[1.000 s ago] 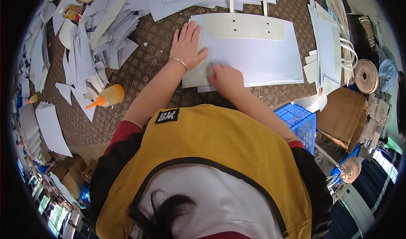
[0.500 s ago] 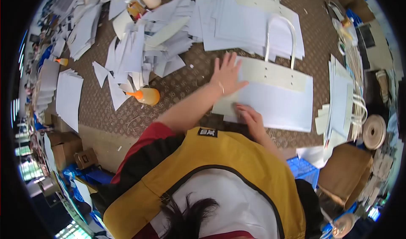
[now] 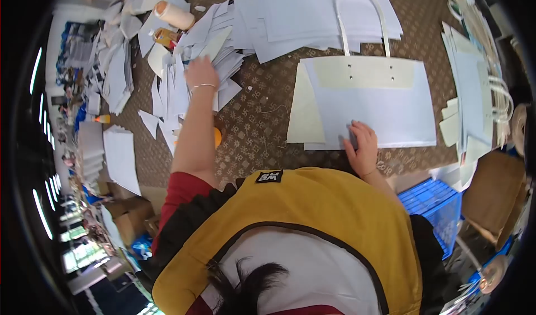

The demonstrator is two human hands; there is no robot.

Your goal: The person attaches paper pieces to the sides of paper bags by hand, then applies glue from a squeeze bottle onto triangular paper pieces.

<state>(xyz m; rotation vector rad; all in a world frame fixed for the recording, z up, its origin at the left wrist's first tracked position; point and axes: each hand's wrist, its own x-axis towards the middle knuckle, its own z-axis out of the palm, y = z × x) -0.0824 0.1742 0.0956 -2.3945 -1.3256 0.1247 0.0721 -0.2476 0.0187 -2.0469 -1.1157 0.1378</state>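
A white sheet with a cord handle (image 3: pixel 385 106) lies flat in front of me, its looped handle pointing away and a cream strip riveted across its top. A cream paper strip (image 3: pixel 306 106) lies along the sheet's left edge. My right hand (image 3: pixel 363 145) rests on the sheet's lower edge, fingers stretched out. At the left, my left hand (image 3: pixel 202 74) is over a heap of loose paper pieces (image 3: pixel 223 66); its fingers are blurred, and whether they pinch a piece does not show. An orange-capped glue bottle (image 3: pixel 217 137) is mostly hidden behind my left forearm.
Stacked white sheets (image 3: pixel 318 16) lie at the back. More handled sheets (image 3: pixel 472 86) stand at the right edge, above a blue plastic crate (image 3: pixel 432 203) and a cardboard box (image 3: pixel 494 195). White paper (image 3: pixel 120 153) and a peach-coloured roll (image 3: pixel 174 15) are on the left.
My left hand has left the sheet's upper left corner and moved left to the paper heap. My right hand has shifted right along the lower edge. The camera view has turned slightly.
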